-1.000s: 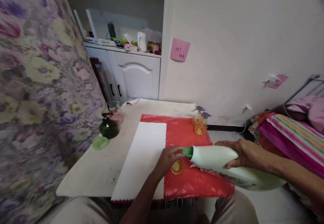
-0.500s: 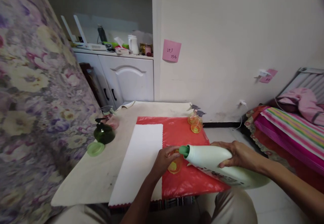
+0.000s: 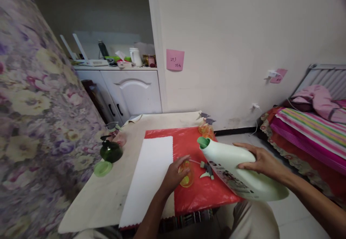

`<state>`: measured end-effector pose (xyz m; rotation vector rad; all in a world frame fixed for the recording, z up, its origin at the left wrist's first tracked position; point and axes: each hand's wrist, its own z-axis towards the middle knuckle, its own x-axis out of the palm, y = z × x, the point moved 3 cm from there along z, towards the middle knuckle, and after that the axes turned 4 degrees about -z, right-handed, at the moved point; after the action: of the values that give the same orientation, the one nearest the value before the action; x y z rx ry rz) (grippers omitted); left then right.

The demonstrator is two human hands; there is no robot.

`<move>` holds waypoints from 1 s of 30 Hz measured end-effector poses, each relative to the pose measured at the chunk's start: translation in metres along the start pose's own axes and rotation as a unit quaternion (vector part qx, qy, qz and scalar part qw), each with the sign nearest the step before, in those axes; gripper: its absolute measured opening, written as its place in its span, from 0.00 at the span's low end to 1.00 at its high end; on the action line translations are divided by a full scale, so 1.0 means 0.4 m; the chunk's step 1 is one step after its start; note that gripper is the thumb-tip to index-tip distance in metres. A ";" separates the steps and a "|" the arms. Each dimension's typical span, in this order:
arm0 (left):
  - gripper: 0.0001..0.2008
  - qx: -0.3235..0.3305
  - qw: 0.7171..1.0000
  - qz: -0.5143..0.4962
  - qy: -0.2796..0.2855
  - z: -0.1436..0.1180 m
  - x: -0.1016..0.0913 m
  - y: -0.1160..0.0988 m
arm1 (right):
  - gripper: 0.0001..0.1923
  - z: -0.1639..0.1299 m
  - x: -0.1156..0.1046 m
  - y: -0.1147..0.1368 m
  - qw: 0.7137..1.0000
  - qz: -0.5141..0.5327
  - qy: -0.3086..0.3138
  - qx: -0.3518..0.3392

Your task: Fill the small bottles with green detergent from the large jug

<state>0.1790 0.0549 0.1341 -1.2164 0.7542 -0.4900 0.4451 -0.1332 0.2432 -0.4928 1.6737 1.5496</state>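
Note:
My left hand (image 3: pixel 173 176) grips a small clear orange bottle (image 3: pixel 187 174) that stands open-topped on the red plastic sheet (image 3: pixel 197 195). My right hand (image 3: pixel 261 161) holds a large pale green detergent jug (image 3: pixel 238 170), tilted with its open green spout (image 3: pixel 203 142) raised above and to the right of the small bottle. A grey spray-trigger head (image 3: pixel 207 168) with its tube lies on the red sheet just right of the small bottle.
A white cloth (image 3: pixel 151 174) lies left of the red sheet on the beige table (image 3: pixel 108 195). Two orange spray bottles (image 3: pixel 207 129) stand at the far edge. A dark green bottle (image 3: pixel 110 150), a green cap (image 3: pixel 102 168), a floral surface at left and a bed (image 3: pixel 310 127) at right surround the table.
The jug's spout has lifted up and away from the small bottle's mouth, uncovering the spray head on the sheet. The view has shifted to the right.

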 end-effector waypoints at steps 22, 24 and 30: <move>0.27 -0.022 0.995 0.008 -0.100 -0.120 -0.028 0.105 | 0.30 -0.014 -0.064 0.296 0.874 0.320 -0.346 -0.119; 0.26 -0.012 0.995 0.024 -0.099 -0.138 -0.029 0.108 | 0.29 0.017 -0.020 0.360 0.868 0.358 -0.311 -0.147; 0.24 0.041 0.997 0.012 -0.071 -0.171 -0.016 0.122 | 0.31 0.115 0.218 0.494 0.883 0.391 -0.202 -0.162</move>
<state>0.1212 0.0291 0.0784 -1.1508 0.6210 -0.4067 0.2590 -0.0341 0.3086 0.4061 1.3340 2.3317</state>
